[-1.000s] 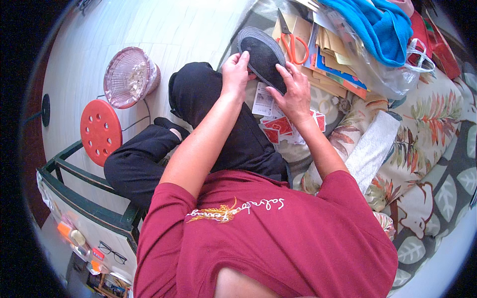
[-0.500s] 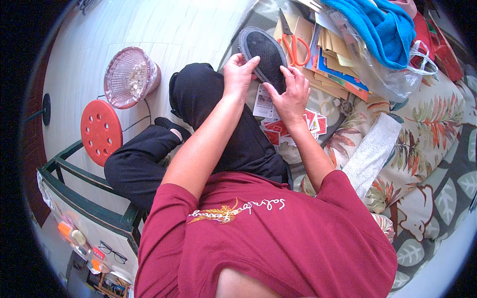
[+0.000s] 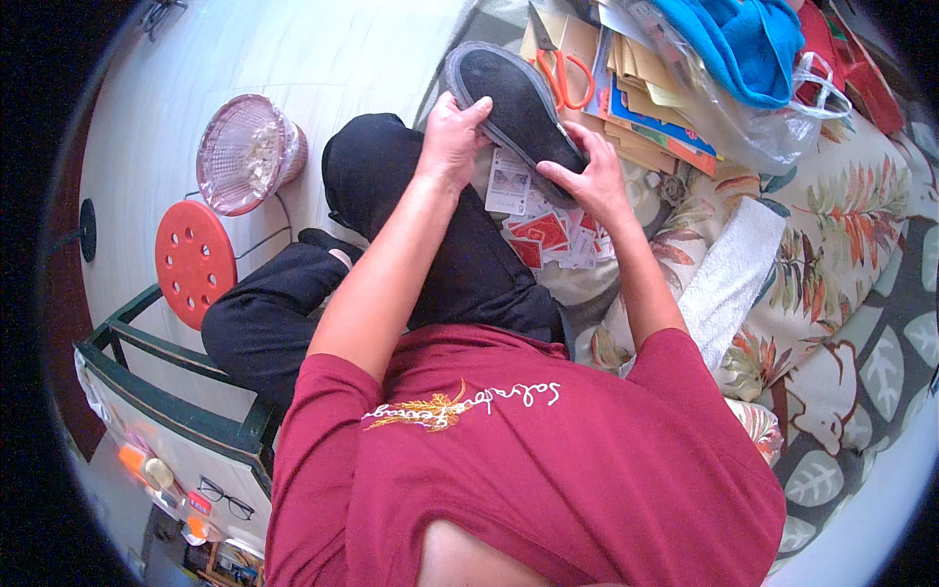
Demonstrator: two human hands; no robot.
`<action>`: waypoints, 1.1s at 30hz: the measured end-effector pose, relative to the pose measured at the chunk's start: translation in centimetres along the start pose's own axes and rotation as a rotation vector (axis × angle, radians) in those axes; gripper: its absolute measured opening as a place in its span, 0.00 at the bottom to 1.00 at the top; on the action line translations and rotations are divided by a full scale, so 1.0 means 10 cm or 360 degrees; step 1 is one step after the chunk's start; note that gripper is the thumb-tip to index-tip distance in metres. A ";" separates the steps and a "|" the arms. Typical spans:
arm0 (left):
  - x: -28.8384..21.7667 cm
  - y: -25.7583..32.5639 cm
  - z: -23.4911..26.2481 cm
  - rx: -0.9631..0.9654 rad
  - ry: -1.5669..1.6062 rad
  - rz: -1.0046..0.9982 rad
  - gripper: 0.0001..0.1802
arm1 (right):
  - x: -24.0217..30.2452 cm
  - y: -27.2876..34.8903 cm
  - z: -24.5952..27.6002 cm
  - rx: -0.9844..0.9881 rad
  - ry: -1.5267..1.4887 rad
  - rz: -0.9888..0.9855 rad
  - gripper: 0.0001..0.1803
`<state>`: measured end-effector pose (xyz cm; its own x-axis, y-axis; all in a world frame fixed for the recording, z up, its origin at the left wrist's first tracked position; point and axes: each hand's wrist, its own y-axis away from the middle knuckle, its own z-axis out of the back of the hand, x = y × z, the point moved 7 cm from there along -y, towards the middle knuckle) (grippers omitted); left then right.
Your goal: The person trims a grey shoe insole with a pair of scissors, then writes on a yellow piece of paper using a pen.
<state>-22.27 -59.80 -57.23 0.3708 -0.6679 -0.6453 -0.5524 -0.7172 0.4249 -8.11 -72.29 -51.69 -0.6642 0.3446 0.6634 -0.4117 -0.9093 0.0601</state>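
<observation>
A black shoe sole [image 3: 499, 88] with a grey rim is held up over my right thigh, slanting from upper left to lower right. My left hand [image 3: 456, 137] grips its left edge, thumb on the upper face and fingers beneath. At the lower right edge, my right hand [image 3: 590, 174] pinches it between thumb and fingers; a tiny pale spot shows by the fingertips. Orange-handled scissors [image 3: 562, 73] lie just beyond the sole. Below the hands are red-backed playing cards [image 3: 543, 233] and a printed card [image 3: 509, 184].
Brown envelopes and papers [image 3: 646, 88] are stacked at the far right, beside a clear plastic bag [image 3: 743, 137] and a blue cloth [image 3: 734, 49]. A white towel [image 3: 734, 264] lies on the leaf-patterned cushion. Leftward stand a lined wastebasket [image 3: 249, 152] and a red stool [image 3: 196, 264].
Both hands have shifted slightly left with the sole, which is now tilted more to the left and shows more of its length. My right hand's fingers have slid along its edge.
</observation>
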 end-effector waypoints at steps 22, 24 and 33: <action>-1.29 2.07 1.28 -0.0413 0.0084 -0.0684 0.16 | 1.48 0.71 -0.95 0.1155 -0.1299 -0.0159 0.20; -1.03 2.07 1.35 -0.0457 0.0185 -0.0617 0.14 | 1.36 0.68 -0.87 0.0985 -0.0950 -0.0019 0.18; -0.80 1.84 1.20 -0.0305 0.0315 -0.0536 0.15 | 1.03 0.84 -0.62 0.0891 -0.0806 -0.0442 0.14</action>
<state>-44.35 -65.22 -51.84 0.6530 -0.4023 -0.6417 -0.2344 -0.9130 0.3338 -22.30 -74.97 -49.01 -0.1647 0.5499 0.8188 -0.0573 -0.8341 0.5487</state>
